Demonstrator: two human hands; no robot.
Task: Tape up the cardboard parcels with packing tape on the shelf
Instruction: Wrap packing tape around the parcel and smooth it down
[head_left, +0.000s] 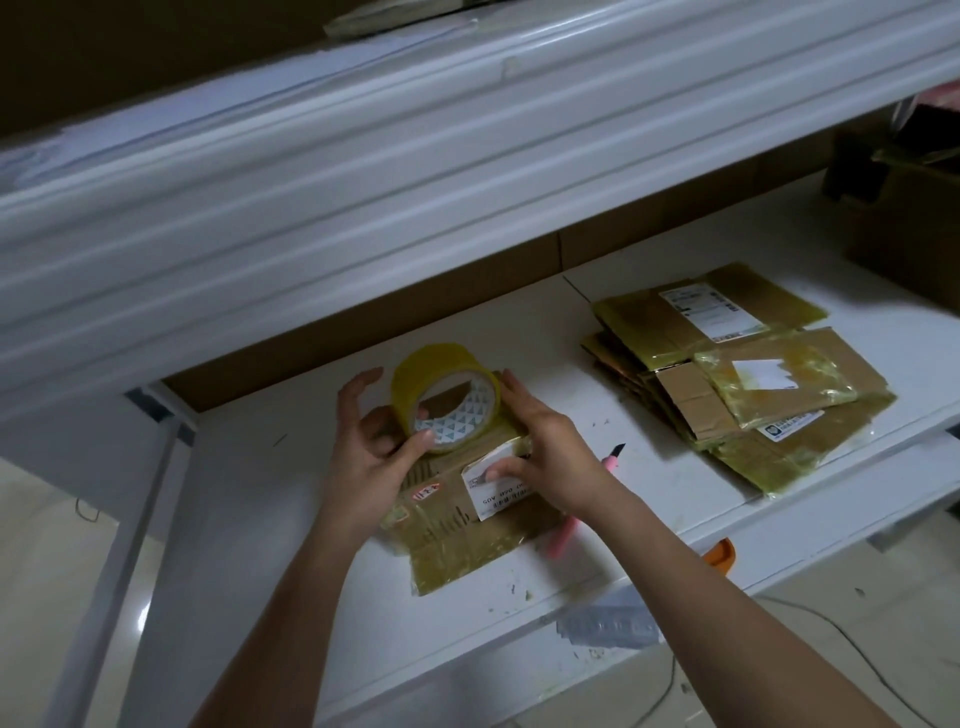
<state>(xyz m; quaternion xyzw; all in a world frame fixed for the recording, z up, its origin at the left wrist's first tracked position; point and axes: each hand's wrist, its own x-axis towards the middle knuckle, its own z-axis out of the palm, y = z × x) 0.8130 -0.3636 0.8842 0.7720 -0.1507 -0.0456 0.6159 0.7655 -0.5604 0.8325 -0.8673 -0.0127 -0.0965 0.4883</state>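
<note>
Here the left hand grips the roll of yellowish packing tape, thumb hooked through its core, standing it on edge at the far end of the cardboard parcel that lies under both hands on the white shelf. The right hand lies flat, fingers straight, pressing the parcel's top by its white label. To lay the strip cleanly, the right hand should probably pin the free end while the left draws the roll taut along the seam. A pink utility knife waits just beneath the right wrist; taped parcels are stacked well to the right.
</note>
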